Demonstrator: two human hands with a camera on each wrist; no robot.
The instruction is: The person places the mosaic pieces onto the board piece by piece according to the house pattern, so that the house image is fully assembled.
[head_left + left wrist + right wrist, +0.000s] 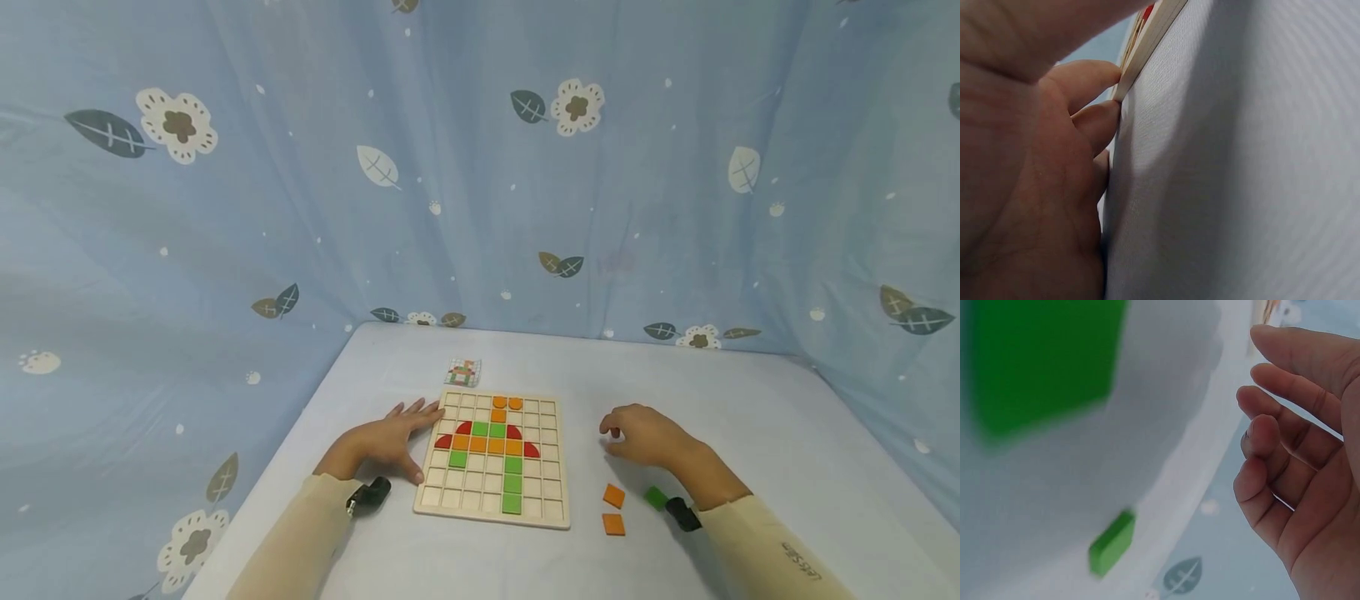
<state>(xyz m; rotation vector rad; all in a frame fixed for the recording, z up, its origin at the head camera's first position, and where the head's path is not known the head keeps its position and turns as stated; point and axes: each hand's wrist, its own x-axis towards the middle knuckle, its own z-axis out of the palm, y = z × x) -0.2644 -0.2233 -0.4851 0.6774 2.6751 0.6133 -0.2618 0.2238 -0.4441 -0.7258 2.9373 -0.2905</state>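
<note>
A wooden grid board (465, 504) lies on the table, with orange, green and red pieces set in several of its squares. My left hand (390, 437) rests at the board's left side with fingers spread, fingertips touching the edge; the left wrist view shows these fingers (1094, 125) against the wooden rim. Over the table to the right of the board, my right hand (648, 435) hovers with loosely bent fingers and nothing in them. Beneath its wrist lies a green square tile (656, 498). The right wrist view also shows a small green piece (1112, 544) farther off.
Two loose orange square tiles (613, 524) lie right of the board's lower corner. A small pattern card (462, 372) with a coloured grid picture sits behind the board. Blue printed cloth (480, 208) hangs along the back and sides of the white table (405, 554).
</note>
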